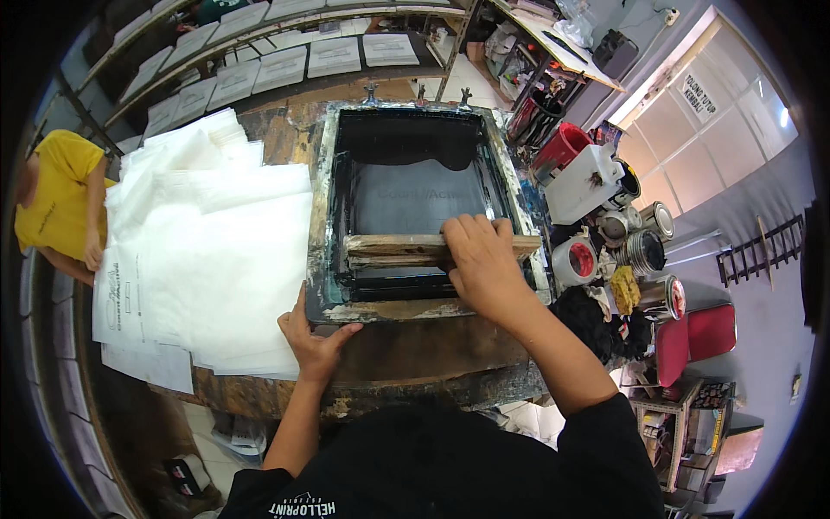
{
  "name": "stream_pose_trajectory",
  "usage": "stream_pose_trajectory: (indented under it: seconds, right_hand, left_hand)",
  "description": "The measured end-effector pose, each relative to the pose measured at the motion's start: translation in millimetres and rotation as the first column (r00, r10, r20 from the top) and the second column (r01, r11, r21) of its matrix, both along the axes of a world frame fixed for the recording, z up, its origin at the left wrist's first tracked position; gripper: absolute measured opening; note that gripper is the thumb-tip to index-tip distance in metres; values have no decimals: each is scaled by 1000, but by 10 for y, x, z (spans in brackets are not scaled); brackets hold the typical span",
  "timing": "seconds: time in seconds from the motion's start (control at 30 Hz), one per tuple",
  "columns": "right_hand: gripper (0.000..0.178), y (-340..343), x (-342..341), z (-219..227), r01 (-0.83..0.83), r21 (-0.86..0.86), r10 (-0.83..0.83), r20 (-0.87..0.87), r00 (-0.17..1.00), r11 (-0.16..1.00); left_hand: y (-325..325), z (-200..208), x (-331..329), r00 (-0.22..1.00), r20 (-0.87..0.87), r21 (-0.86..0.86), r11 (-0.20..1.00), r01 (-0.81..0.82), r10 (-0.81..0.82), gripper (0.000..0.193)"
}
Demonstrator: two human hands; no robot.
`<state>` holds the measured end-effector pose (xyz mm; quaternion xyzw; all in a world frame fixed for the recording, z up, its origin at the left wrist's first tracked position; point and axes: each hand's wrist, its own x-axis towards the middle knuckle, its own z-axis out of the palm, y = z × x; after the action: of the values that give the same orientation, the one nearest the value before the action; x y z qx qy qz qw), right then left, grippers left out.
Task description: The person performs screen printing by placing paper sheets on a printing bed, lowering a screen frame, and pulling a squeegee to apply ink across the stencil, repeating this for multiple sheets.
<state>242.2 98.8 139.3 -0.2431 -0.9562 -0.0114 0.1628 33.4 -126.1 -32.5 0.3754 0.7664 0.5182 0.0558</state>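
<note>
The right hand (486, 264) grips a long brown wooden squeegee (393, 249) across a paint-stained rectangular screen frame (325, 186) on the worn wooden table (424, 350). The left hand (313, 343), spread wide, touches the frame's near-left corner.

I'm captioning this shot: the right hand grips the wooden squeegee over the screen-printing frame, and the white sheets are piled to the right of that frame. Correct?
Not quite: the head view shows the white sheets piled to the left of the screen-printing frame. The rest stands: the right hand grips the wooden squeegee over that frame.
</note>
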Motion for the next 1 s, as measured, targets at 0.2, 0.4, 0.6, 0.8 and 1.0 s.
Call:
stream_pose_trajectory:
  seconds: [0.2, 0.4, 0.6, 0.8, 1.0]
  right_hand:
    - [47, 355, -154, -71, 30, 32, -28, -50, 998, 999]
    - [46, 1498, -792, -477, 97, 228, -62, -154, 986, 969]
    - [49, 2229, -1239, -869, 82, 279, -56, -102, 993, 957]
    - [52, 2398, -1431, -1074, 95, 312, -82, -53, 995, 945]
    - [51, 2130, -1301, -1045, 111, 277, -119, 14, 993, 955]
  left_hand:
    - [-12, 5, -25, 991, -131, -83, 997, 2, -13, 124]
    - [-7, -16, -23, 992, -126, -63, 998, 1, -9, 125]
    - [-20, -19, -25, 987, -159, -74, 997, 9, -20, 129]
    - [-42, -47, -18, 993, -116, -47, 999, 26, -31, 128]
    - [-20, -49, -2, 997, -67, 13, 999, 34, -33, 125]
